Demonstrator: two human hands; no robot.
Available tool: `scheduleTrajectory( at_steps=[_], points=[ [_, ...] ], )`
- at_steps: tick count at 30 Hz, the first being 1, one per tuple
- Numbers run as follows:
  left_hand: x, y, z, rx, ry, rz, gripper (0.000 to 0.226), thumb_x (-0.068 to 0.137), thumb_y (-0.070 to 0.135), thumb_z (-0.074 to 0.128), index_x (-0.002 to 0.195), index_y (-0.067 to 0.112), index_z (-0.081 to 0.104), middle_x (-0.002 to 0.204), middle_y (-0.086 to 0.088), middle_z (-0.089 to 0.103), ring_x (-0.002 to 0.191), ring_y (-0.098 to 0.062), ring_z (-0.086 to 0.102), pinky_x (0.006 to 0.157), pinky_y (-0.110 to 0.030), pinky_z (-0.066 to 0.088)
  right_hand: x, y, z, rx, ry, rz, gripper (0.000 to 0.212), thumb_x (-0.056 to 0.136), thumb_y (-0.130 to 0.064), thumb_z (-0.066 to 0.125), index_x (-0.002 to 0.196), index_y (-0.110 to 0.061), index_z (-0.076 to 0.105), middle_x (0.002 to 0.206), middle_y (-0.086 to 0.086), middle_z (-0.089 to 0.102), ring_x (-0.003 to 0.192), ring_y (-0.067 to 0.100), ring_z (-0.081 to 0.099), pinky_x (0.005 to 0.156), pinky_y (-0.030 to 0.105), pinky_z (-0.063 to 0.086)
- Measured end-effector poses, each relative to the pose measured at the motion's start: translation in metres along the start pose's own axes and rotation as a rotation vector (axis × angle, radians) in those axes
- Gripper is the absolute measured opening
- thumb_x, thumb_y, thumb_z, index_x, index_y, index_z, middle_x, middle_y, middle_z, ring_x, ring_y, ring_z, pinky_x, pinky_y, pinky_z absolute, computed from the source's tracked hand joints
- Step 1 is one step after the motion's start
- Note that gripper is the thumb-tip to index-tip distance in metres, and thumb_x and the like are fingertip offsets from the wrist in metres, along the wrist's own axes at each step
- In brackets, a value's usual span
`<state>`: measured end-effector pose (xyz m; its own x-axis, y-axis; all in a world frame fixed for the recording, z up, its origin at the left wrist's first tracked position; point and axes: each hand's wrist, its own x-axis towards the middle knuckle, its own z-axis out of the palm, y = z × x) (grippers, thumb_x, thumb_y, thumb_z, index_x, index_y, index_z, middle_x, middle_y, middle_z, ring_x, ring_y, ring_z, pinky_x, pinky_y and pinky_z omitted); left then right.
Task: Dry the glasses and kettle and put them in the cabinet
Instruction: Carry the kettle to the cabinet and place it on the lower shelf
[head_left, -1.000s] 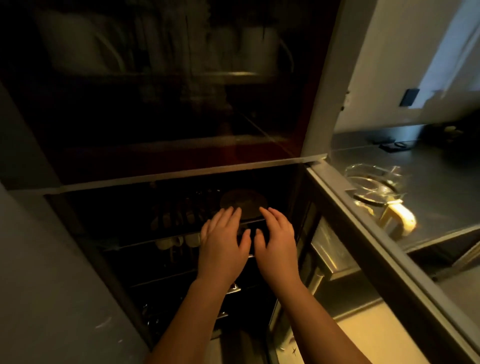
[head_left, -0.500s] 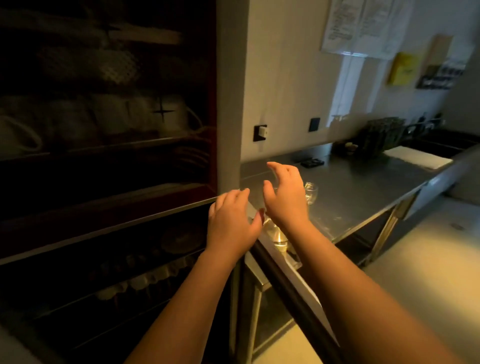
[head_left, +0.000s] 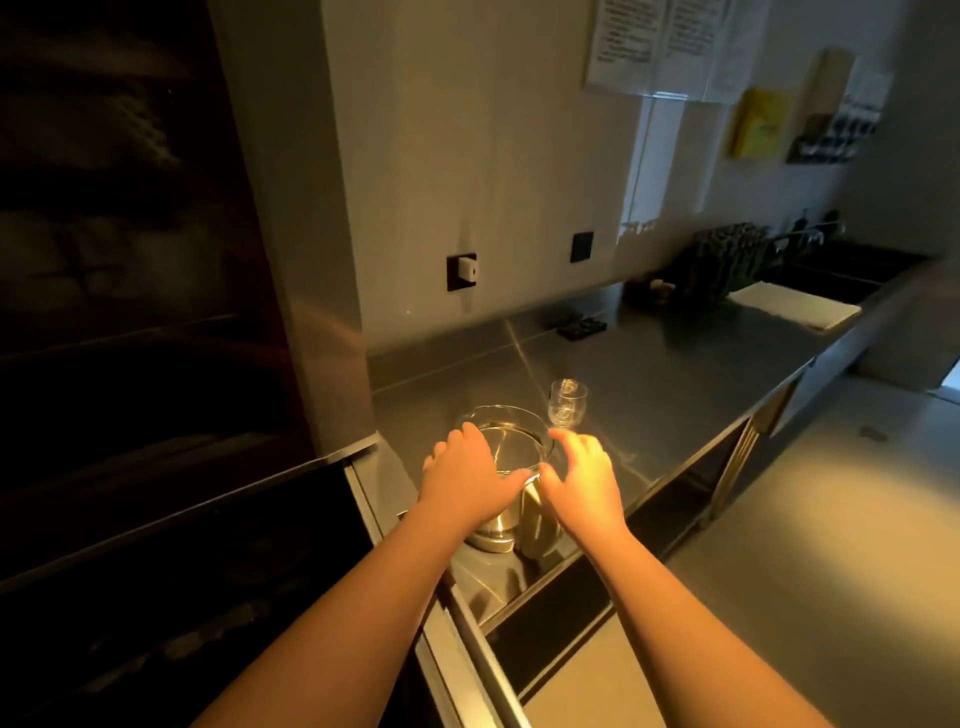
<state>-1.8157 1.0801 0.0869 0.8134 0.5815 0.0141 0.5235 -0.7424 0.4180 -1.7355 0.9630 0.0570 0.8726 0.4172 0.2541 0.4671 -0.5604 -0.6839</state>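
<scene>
Step in hand: picking up the glass kettle (head_left: 511, 457) from the steel counter (head_left: 675, 395); judged as the start of its turn, with drying and stowing not yet done.
Left hand (head_left: 465, 478): fingers spread and slack, palm lying over the near left rim of the kettle; it appears to touch the rim but grips nothing.
Right hand (head_left: 584, 480): fingers open and curved, thumb close to the rim where the handle (head_left: 537, 525) joins; not closed on anything.
Kettle position: directly under and between my two hands, upright on the counter, handle toward me.
Kettle contents: mouth open, no lid seen; the wall is clear and I cannot tell whether water remains inside.
Wine glass (head_left: 567, 402): upright, just beyond my right fingertips, near the kettle; looks empty.
Cabinet (head_left: 130, 364): to the left of my left hand, dark glass front; shelf contents too dim to name.
Next move calls for: closing the right hand on the handle, steadying the body with the left, lifting straight up clear of the wine glass.
Risk: wet glass may slip; no cloth is in view near my hands.
</scene>
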Motion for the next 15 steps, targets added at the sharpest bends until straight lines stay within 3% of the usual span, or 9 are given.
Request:
scheduleTrajectory(
  at_steps=[5, 9, 15],
  points=[
    [0.031, 0.001, 0.017, 0.003, -0.065, -0.161, 0.109, 0.076, 0.068, 0.061, 0.149, 0.004, 0.013, 0.148, -0.015, 0.037, 0.133, -0.034, 0.041, 0.106, -0.044, 0.040, 0.008, 0.026, 0.031, 0.026, -0.077, 0.080, 0.055, 0.089, -0.032, 0.061, 0.140, -0.025, 0.041, 0.138, -0.001, 0.044, 0.128, 0.018, 0.040, 0.101, 0.034, 0.039],
    [0.048, 0.000, 0.024, -0.018, -0.125, -0.220, 0.124, 0.071, 0.066, 0.069, 0.151, 0.003, -0.003, 0.153, -0.016, 0.030, 0.137, -0.034, 0.036, 0.109, -0.044, 0.037, 0.011, 0.038, 0.050, 0.062, -0.091, 0.172, 0.065, 0.084, -0.035, 0.068, 0.139, -0.021, 0.036, 0.137, 0.001, 0.045, 0.123, 0.020, 0.046, 0.099, 0.037, 0.046],
    [0.064, -0.006, 0.041, -0.046, -0.228, -0.229, 0.138, 0.064, 0.068, 0.074, 0.148, -0.003, -0.010, 0.148, -0.016, 0.039, 0.131, -0.032, 0.045, 0.102, -0.042, 0.046, 0.015, 0.047, 0.063, 0.130, -0.139, 0.307, 0.046, 0.083, -0.036, 0.068, 0.119, -0.018, 0.047, 0.116, 0.002, 0.052, 0.094, 0.016, 0.055, 0.079, 0.037, 0.055]
  ],
)
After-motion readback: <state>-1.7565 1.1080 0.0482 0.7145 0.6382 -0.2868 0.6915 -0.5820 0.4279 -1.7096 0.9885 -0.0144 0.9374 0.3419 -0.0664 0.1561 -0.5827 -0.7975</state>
